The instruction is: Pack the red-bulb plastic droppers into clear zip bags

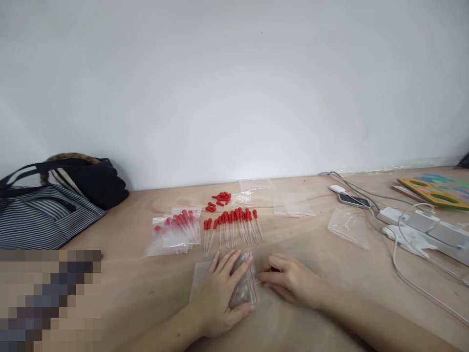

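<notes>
My left hand (222, 293) lies flat with its fingers spread, pressing on a clear zip bag (244, 292) whose red-lined edge faces right. Another clear bag (199, 276) shows partly under that hand. Just right of the bag's edge, my right hand (287, 278) is curled around a dropper (273, 269); a bit of its red bulb shows between the fingers, and its pale tip points at the bag. Beyond both hands, several red-bulbed droppers (234, 225) lie side by side. To their left, filled bags of droppers (176, 232) are stacked.
Loose red bulbs (222, 198) and thin clear tubes (243, 199) lie further back. Flat plastic bags (293, 205) and another bag (348, 227) are on the right. A power strip (432, 227), white cables, a phone-like device (353, 200) and a colourful board (436, 190) sit far right. A striped bag (40, 215) stands left.
</notes>
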Tool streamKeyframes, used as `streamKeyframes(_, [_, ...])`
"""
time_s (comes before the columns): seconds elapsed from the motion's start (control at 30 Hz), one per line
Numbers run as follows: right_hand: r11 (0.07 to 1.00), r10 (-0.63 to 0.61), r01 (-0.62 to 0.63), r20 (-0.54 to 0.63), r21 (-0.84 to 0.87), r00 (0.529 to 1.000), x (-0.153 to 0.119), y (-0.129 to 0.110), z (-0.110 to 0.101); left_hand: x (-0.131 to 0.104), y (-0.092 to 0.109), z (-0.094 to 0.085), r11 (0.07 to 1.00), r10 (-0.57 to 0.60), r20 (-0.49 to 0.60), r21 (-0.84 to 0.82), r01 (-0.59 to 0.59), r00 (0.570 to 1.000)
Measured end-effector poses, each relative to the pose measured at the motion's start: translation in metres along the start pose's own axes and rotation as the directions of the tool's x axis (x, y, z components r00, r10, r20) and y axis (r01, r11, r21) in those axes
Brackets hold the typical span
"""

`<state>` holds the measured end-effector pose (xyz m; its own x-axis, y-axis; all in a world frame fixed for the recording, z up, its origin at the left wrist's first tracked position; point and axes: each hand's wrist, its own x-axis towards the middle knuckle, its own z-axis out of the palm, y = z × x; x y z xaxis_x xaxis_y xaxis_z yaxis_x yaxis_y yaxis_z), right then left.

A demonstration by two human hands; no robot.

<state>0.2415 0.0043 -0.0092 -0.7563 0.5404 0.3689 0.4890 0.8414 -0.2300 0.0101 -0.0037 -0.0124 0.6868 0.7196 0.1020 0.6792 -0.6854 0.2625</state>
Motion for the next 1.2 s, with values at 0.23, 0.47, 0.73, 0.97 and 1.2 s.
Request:
streamKeyframes(0.23, [0.908,0.183,-0.178,0.023,0.378,0.983,0.001,-0.002,0.001,0.000,0.003,-0.002,1.000,-0.017,0.020,0.018,0.016,1.000])
streamKeyframes(0.47, [0.924,0.262,-0.266,0.054,0.274,0.964,-0.011,0.006,-0.012,0.000,0.001,-0.001,1.000,-0.012,0.026,0.002,0.012,1.000])
streamKeyframes(0.73, [0.876,0.276,-0.266,0.034,0.403,0.961,0.006,-0.005,0.005,0.001,0.005,-0.006,1.000,-0.016,0.031,-0.022,0.016,0.999])
streamKeyframes(0.97, [0.913,0.264,-0.292,0.134,0.285,0.955,0.013,-0.009,0.004,0.003,0.011,-0.011,0.999,-0.020,0.029,-0.026,0.021,0.999])
streamKeyframes(1.2, [0.870,0.446,-0.455,0.094,0.191,0.890,0.028,-0.019,0.014,0.003,0.011,-0.011,0.999,-0.028,0.034,-0.014,0.028,0.999])
